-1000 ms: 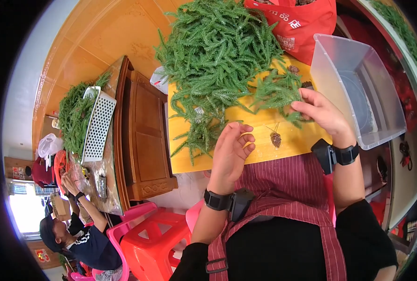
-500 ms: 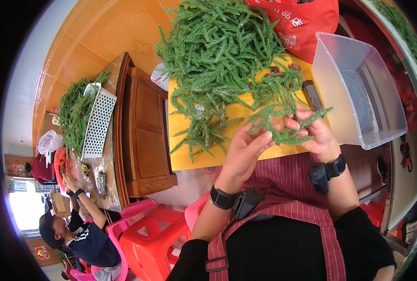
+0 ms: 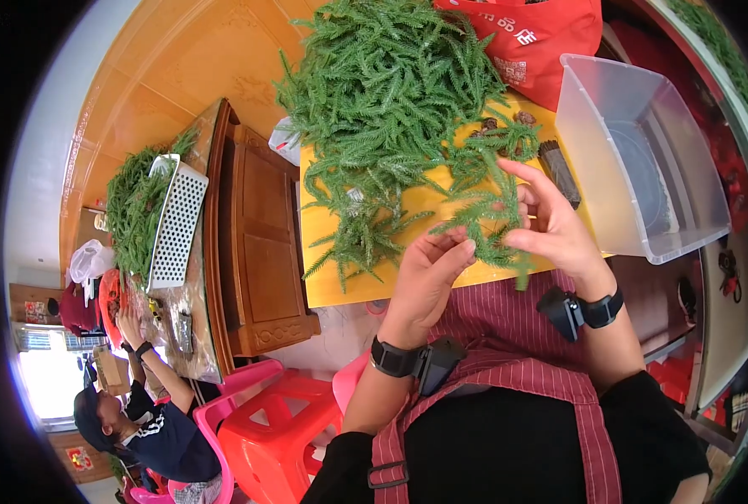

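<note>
My left hand pinches a green artificial pine sprig between thumb and fingertips, just above the near edge of the yellow table. To its right, my right hand curves around the sprig's other side, thumb and fingers apart; whether its fingertips touch the needles I cannot tell. Left of the sprig lies a smaller clump of pine sprigs. Behind it rises a big heap of the same green sprigs. A bundle of dark thin sticks and brown pine cones lie beyond my right hand.
A clear plastic bin stands at the right, with a red bag at the back. On the left, a person works at another table with a white perforated basket and more greenery. A red stool stands at the lower left.
The fingers of my right hand have spread apart and moved slightly left around the sprig, whose tips have turned inward and down. My left hand keeps its pinch, almost in place.
</note>
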`<state>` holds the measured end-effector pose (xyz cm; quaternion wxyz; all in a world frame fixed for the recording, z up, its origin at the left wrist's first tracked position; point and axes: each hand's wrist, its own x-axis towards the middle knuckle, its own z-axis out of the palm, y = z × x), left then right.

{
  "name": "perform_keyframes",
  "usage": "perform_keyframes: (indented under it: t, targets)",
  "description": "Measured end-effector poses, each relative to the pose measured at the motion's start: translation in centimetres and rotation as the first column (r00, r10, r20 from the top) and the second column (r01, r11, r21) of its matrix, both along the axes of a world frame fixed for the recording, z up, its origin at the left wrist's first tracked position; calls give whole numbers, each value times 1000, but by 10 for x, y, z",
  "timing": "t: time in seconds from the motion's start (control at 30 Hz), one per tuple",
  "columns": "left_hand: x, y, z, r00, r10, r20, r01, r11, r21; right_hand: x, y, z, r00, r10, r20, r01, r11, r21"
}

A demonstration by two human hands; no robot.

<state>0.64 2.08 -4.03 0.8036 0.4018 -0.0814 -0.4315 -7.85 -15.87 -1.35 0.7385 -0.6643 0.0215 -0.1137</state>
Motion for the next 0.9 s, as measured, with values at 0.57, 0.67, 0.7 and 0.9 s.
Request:
perform_keyframes:
  t: [0.57,0.67,0.7,0.9]
  targets:
    - [3,-5,4,998,-5,68,11,996,-93,8,16,6,867,-496,-34,497,861,110]
    - [4,-6,3,998,41,38,-37,994,-101,5,7,5,822,-535,195,550,835,-25]
    - [3,-6,4,997,83,3,-82,994,-78,2,8,9,822,-535,194,549,835,-25]
    - [0,-12,5,990,144,-3,-143,988,-62,-2,25,19,989,-148,8,132,857,-498]
